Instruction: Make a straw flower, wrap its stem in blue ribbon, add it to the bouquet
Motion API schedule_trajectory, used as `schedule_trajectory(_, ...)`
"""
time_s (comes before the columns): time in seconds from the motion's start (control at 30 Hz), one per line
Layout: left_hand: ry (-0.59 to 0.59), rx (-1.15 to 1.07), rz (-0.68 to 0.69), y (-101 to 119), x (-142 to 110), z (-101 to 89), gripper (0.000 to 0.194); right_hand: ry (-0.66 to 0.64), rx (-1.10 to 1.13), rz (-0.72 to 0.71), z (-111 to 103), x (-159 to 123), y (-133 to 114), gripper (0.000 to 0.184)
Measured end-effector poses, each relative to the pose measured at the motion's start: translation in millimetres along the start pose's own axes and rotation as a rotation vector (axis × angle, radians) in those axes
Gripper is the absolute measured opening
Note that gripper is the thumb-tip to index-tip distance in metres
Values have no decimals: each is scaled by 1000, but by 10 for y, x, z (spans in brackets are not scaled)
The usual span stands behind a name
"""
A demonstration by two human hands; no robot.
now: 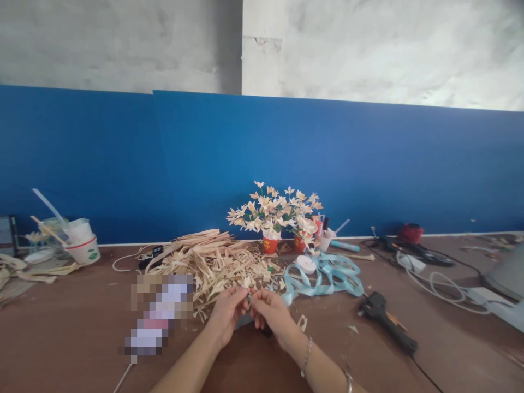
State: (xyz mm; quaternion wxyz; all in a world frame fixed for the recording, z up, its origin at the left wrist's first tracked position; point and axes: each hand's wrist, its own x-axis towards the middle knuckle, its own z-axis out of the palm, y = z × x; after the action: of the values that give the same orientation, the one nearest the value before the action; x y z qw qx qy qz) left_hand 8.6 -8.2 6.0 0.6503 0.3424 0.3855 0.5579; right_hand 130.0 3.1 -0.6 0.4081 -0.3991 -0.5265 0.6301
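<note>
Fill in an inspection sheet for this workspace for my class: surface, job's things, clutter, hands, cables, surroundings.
Surface: brown tabletop, pale scraps scattered on it.
Job's things: pale dry strips heaped; pale flowers in red cups; light-blue ribbon in loops.
Clutter: white tub holding sticks, far left; blurred object, left; dark glue gun, right.
Hands: left hand and right hand together, fingertips pinched; anything between them too small to identify.
Cables: dark, from glue gun; white, looped, right.
Surroundings: blue panel, grey wall behind.
</note>
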Motion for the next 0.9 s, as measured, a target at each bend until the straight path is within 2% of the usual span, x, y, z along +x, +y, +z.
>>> schedule_trajectory(0.3, -59, -54, 27, -45, -4, -9, 23, -11, 19, -33, -22, 16, 29, 33)
schedule_trajectory(0.57, 12, 5, 20, -50, -16, 28, 26, -9, 57, -46, -18, 31, 44, 38)
schedule_trajectory(0.73, -22, 69, 24, -75, 16, 6, 32, -8, 51, -37, -1, 26, 44, 40)
schedule_trajectory(0.9, 4, 120, 38, -54, 12, -1, 33, -14, 67, -25, -12, 33, 63, 41)
